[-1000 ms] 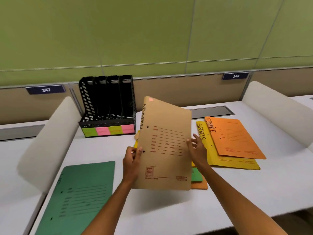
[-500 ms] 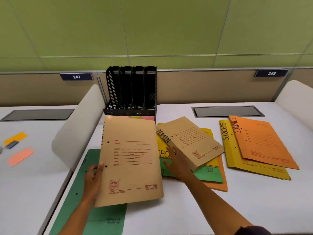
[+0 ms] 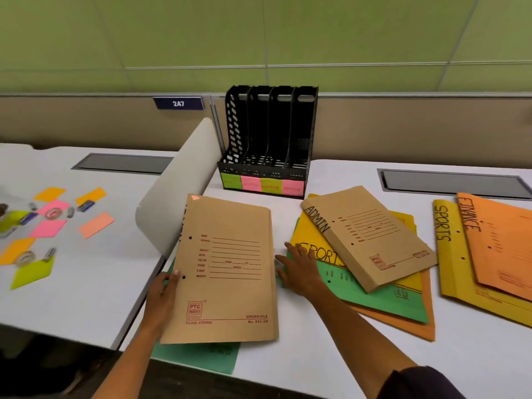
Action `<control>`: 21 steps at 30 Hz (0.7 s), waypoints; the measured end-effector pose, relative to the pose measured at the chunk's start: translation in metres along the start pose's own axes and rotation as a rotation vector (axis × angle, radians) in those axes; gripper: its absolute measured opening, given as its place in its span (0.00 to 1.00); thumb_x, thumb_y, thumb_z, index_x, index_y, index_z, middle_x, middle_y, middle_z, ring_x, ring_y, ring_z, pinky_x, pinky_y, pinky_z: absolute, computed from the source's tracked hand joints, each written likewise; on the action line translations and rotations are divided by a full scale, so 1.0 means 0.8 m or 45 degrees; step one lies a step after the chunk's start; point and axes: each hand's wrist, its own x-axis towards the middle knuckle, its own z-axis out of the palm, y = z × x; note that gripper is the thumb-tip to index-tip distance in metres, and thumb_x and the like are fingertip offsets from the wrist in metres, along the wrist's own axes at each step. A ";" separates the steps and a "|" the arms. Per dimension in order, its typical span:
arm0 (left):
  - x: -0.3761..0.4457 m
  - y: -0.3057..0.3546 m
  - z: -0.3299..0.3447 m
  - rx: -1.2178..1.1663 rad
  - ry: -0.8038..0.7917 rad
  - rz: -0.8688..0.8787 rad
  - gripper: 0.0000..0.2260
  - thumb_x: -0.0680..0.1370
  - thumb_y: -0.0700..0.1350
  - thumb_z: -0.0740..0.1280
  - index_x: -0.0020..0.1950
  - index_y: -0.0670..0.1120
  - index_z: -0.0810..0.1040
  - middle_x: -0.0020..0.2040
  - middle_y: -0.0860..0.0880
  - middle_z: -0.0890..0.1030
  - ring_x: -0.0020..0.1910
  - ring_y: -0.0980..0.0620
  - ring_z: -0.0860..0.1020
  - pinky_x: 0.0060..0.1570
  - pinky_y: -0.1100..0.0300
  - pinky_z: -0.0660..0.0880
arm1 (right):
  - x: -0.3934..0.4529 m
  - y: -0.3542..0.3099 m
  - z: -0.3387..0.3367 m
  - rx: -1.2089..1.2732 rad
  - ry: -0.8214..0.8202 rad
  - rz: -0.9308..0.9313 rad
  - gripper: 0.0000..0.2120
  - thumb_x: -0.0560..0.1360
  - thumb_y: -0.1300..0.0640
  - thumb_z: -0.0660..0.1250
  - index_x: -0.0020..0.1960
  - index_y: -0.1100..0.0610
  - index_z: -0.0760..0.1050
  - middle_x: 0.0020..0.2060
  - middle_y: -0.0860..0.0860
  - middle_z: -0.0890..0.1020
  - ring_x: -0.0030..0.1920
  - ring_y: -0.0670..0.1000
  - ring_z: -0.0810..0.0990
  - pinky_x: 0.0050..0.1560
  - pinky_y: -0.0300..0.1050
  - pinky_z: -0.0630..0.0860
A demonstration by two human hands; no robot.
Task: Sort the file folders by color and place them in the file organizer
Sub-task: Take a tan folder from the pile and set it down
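Having been lowered onto the green folder at the surface's left edge, the brown folder is pinched by the left hand; the right hand, fingers spread wide, is laid on the mixed pile, the file organizer unfilled.

Both bare forearms reach forward from the bottom of the view. The left hand is at the left edge of a tan cardboard file folder, thumb lying on its front face near the lower punch hole, the other fingers hidden behind it, so it pinches the folder's edge. The right arm, a dark sleeve at its upper end, stretches further forward; the right hand lies palm down, fingers straight and spread, pressing flat on a green file folder.
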 end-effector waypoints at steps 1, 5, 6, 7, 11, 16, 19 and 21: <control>-0.001 0.000 -0.002 -0.002 0.011 -0.002 0.16 0.79 0.60 0.59 0.53 0.48 0.76 0.47 0.45 0.84 0.41 0.43 0.84 0.44 0.39 0.81 | 0.003 -0.003 0.001 -0.002 -0.031 -0.002 0.22 0.80 0.40 0.50 0.71 0.43 0.65 0.77 0.51 0.54 0.77 0.58 0.50 0.73 0.65 0.47; -0.008 0.008 -0.004 -0.006 0.050 0.006 0.09 0.80 0.58 0.59 0.50 0.57 0.75 0.47 0.46 0.84 0.41 0.44 0.84 0.44 0.41 0.81 | 0.004 -0.011 0.002 -0.017 -0.087 0.059 0.25 0.77 0.36 0.51 0.70 0.46 0.65 0.76 0.50 0.58 0.76 0.57 0.51 0.72 0.66 0.46; -0.007 0.009 -0.004 0.010 0.054 -0.001 0.11 0.79 0.58 0.59 0.52 0.54 0.76 0.47 0.46 0.84 0.41 0.44 0.84 0.44 0.40 0.81 | 0.003 -0.010 0.002 -0.013 -0.083 0.076 0.27 0.77 0.36 0.51 0.70 0.47 0.65 0.76 0.49 0.58 0.76 0.57 0.51 0.72 0.67 0.46; -0.007 0.009 -0.004 0.023 0.054 -0.009 0.15 0.79 0.59 0.59 0.54 0.49 0.76 0.47 0.46 0.84 0.40 0.44 0.84 0.44 0.41 0.81 | 0.000 -0.008 0.000 -0.013 -0.075 0.096 0.28 0.76 0.35 0.51 0.70 0.48 0.65 0.75 0.49 0.60 0.76 0.58 0.52 0.72 0.67 0.46; -0.006 0.022 0.007 0.015 0.027 0.014 0.15 0.79 0.57 0.59 0.53 0.47 0.75 0.46 0.45 0.84 0.40 0.43 0.84 0.42 0.43 0.81 | -0.011 0.014 -0.002 -0.008 -0.034 0.225 0.29 0.73 0.33 0.52 0.68 0.48 0.66 0.72 0.49 0.63 0.74 0.60 0.55 0.69 0.69 0.48; -0.005 0.044 0.032 -0.012 -0.011 0.051 0.07 0.81 0.55 0.58 0.50 0.55 0.73 0.47 0.46 0.82 0.43 0.43 0.83 0.38 0.53 0.78 | -0.025 0.054 -0.005 -0.012 -0.057 0.361 0.28 0.71 0.35 0.55 0.66 0.47 0.66 0.71 0.49 0.64 0.72 0.61 0.56 0.68 0.69 0.50; 0.004 0.046 0.049 0.022 -0.046 0.046 0.16 0.80 0.57 0.59 0.54 0.46 0.75 0.46 0.44 0.83 0.41 0.43 0.83 0.37 0.53 0.79 | -0.038 0.082 -0.010 -0.023 -0.055 0.442 0.27 0.71 0.38 0.56 0.67 0.48 0.66 0.71 0.48 0.64 0.72 0.61 0.56 0.68 0.68 0.52; 0.008 0.052 0.067 0.032 -0.067 0.054 0.17 0.80 0.57 0.59 0.56 0.43 0.74 0.46 0.43 0.83 0.41 0.42 0.83 0.36 0.54 0.78 | -0.051 0.108 -0.011 -0.025 -0.040 0.476 0.26 0.72 0.39 0.56 0.67 0.48 0.65 0.71 0.48 0.63 0.73 0.60 0.56 0.68 0.67 0.52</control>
